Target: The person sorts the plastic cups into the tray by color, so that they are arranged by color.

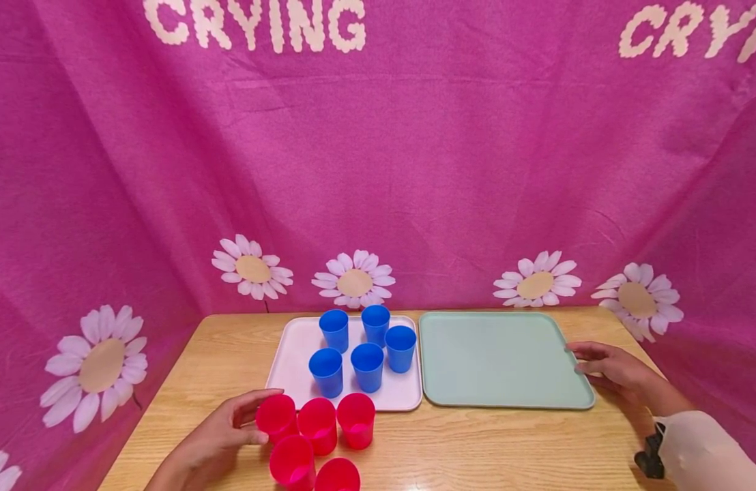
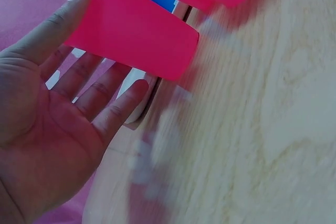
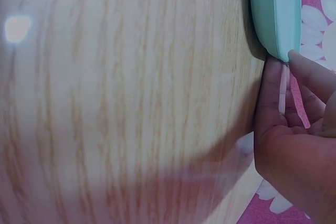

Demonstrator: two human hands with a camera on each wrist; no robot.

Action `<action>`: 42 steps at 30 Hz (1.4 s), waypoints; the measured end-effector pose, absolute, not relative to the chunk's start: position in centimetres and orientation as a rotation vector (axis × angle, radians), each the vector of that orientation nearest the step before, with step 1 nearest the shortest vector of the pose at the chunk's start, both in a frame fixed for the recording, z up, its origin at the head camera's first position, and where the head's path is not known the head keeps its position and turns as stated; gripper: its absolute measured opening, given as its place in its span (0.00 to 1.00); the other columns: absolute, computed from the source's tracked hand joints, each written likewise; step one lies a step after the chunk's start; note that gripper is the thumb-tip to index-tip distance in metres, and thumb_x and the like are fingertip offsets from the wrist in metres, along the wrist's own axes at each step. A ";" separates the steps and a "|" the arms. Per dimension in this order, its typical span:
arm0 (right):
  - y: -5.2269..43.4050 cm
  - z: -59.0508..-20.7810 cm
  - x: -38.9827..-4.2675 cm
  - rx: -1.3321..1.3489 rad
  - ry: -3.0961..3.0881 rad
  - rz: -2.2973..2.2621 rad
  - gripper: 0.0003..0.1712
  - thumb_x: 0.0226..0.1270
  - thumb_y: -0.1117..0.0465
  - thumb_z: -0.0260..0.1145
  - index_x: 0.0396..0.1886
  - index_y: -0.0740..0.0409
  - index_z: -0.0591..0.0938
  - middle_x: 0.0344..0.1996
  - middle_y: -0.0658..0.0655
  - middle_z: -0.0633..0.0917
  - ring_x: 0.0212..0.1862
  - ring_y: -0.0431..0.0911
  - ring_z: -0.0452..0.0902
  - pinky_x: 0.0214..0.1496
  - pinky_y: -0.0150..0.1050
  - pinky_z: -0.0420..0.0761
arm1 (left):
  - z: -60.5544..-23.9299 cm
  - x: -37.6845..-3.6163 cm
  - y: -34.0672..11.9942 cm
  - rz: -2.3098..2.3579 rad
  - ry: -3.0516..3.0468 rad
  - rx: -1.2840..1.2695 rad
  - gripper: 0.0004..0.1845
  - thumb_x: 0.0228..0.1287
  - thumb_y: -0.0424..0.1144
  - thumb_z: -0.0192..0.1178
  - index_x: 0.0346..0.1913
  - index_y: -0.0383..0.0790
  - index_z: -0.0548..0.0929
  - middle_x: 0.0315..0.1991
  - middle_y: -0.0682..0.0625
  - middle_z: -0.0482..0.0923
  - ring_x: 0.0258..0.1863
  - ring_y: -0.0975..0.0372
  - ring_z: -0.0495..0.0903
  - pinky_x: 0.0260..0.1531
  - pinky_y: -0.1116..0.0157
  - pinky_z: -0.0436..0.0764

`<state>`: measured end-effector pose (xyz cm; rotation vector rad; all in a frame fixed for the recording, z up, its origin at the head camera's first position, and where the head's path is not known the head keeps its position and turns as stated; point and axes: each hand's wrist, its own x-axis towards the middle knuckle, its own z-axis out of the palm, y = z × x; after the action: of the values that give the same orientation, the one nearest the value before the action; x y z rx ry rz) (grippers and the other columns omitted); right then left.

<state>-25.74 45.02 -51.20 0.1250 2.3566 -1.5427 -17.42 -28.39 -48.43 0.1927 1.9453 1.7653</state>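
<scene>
My left hand (image 1: 215, 436) rests open against a red cup (image 1: 276, 417); my right hand (image 1: 611, 372), seemingly relaxed, touches the green tray (image 1: 507, 361).

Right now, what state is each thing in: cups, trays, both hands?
Red cups: five, upright, clustered on the table in front of the white tray.
Blue cups: five, upright, on the white tray.
White tray: flat, holds the blue cups.
Green tray: flat, nothing on it.
Left hand: fingers relaxed, against the leftmost red cup.
Right hand: fingertips touch the green tray's right edge.
</scene>
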 end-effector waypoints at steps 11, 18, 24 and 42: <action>44.9 -51.2 -25.7 0.112 2.374 -1.513 0.33 0.74 0.63 0.66 0.75 0.66 0.69 0.71 0.74 0.68 0.57 0.43 0.76 0.57 0.43 0.84 | -45.4 -18.6 -30.1 1.644 2.239 0.480 0.34 0.65 0.33 0.69 0.72 0.29 0.70 0.59 0.50 0.83 0.56 0.64 0.82 0.52 0.65 0.83; 44.9 -51.2 -25.6 0.087 2.376 -1.527 0.32 0.74 0.64 0.65 0.73 0.69 0.68 0.72 0.77 0.64 0.55 0.40 0.78 0.57 0.42 0.84 | -42.2 -20.2 -30.1 1.713 2.233 0.700 0.31 0.66 0.24 0.63 0.71 0.25 0.67 0.58 0.57 0.83 0.55 0.63 0.84 0.50 0.63 0.85; 45.1 -51.2 -25.7 0.115 2.368 -1.536 0.32 0.74 0.63 0.66 0.74 0.66 0.69 0.69 0.72 0.71 0.55 0.40 0.77 0.57 0.42 0.84 | -39.1 -21.9 -27.6 1.685 2.296 0.682 0.32 0.66 0.29 0.66 0.71 0.28 0.68 0.58 0.52 0.82 0.55 0.60 0.84 0.49 0.61 0.86; 45.0 -51.4 -25.7 0.131 2.386 -1.519 0.32 0.75 0.62 0.65 0.74 0.66 0.69 0.69 0.69 0.73 0.59 0.46 0.75 0.58 0.44 0.83 | -35.2 -26.1 -13.5 1.578 2.333 0.597 0.35 0.62 0.39 0.73 0.71 0.43 0.72 0.63 0.43 0.79 0.64 0.46 0.77 0.55 0.52 0.84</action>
<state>-25.68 45.00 -51.38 0.1305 2.3860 -1.5187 -26.10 -13.53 -35.23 0.5965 2.3327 1.5778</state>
